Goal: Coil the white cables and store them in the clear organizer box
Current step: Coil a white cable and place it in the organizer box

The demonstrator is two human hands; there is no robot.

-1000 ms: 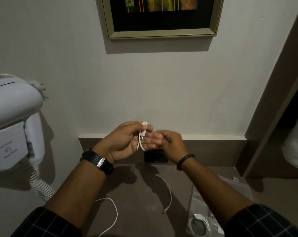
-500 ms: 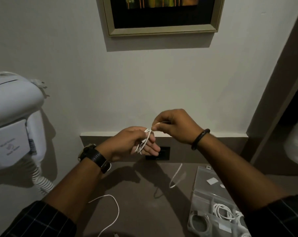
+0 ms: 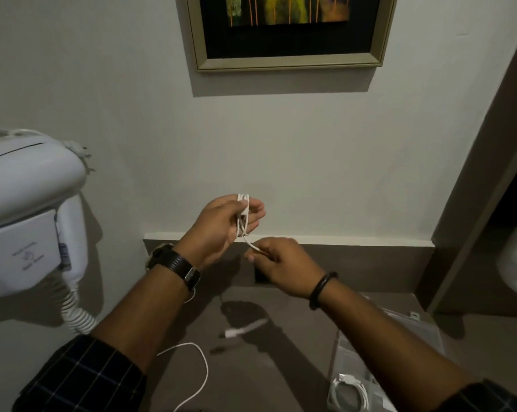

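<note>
My left hand (image 3: 226,223) is raised in front of the wall with several loops of a white cable (image 3: 243,215) wound around its fingers. Just below and to the right, my right hand (image 3: 281,263) pinches the free strand of that cable. The cable's loose end with its plug (image 3: 241,330) swings blurred above the brown counter. A second white cable (image 3: 199,373) lies loose on the counter by my left forearm. The clear organizer box (image 3: 382,349) stands open at the lower right, with a coiled white cable (image 3: 351,394) in one compartment; my right forearm hides part of it.
A white wall-mounted hair dryer (image 3: 28,215) with a spiral cord hangs at the left. A framed picture (image 3: 287,31) is on the wall above. A black socket (image 3: 261,278) sits on the brown backsplash behind my right hand. A brown door frame (image 3: 474,188) rises at the right.
My right hand has swung down from above my left hand to below it, carrying the strand around the fingers. The dangling end has shortened and swung.
</note>
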